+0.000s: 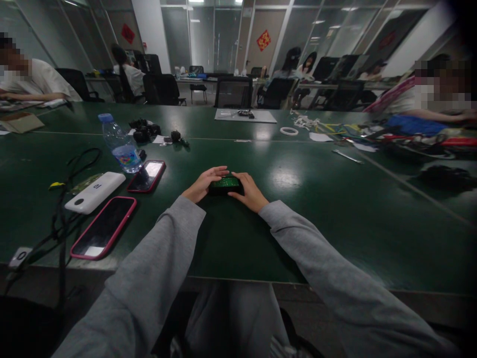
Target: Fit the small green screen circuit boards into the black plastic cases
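Observation:
Between my hands, low over or on the green table (246, 248), is a small black box-shaped device with a green circuit board (225, 183) showing on its upper face. My left hand (206, 183) grips its left end, fingers curved over the far edge. On its right end, my right hand (249, 191) holds it with the thumb along the near side and fingers at the far side. Whether the device touches the tabletop, I cannot tell.
To the left lie two pink-cased phones (104, 228), a white power bank (95, 193), a water bottle (121, 146) and black cables (61, 219). Farther back are black parts (144, 130), a laptop-like grey board (227, 116) and a tape roll (288, 131). Tangled cables (335, 129) and people sit beyond.

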{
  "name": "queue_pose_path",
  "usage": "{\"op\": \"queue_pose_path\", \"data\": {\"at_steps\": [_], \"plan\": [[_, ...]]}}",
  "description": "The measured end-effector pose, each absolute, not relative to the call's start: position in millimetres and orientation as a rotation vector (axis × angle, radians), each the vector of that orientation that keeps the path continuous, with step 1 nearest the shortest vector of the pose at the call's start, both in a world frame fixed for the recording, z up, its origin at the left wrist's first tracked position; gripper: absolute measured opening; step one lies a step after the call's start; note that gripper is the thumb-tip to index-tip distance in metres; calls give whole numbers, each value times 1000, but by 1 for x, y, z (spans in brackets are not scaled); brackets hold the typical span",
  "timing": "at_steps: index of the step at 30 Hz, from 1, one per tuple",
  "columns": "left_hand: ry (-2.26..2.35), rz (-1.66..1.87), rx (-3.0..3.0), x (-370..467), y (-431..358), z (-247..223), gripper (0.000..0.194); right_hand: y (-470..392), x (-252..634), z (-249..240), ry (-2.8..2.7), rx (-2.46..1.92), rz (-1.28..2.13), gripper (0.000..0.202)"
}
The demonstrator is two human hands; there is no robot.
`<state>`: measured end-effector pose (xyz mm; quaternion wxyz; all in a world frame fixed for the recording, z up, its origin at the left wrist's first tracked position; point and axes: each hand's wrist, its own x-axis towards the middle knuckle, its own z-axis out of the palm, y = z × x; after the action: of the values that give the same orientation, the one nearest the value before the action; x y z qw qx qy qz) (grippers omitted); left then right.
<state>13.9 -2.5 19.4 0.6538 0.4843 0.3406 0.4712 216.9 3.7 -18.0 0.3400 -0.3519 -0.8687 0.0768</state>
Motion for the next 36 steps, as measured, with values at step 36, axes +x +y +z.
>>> {"op": "queue_pose_path", "data": {"at_steps": [36], "plan": [[820,1054,1111,14,-3,21,49,1,218,-21,-2163,-1046,190,47]]}}
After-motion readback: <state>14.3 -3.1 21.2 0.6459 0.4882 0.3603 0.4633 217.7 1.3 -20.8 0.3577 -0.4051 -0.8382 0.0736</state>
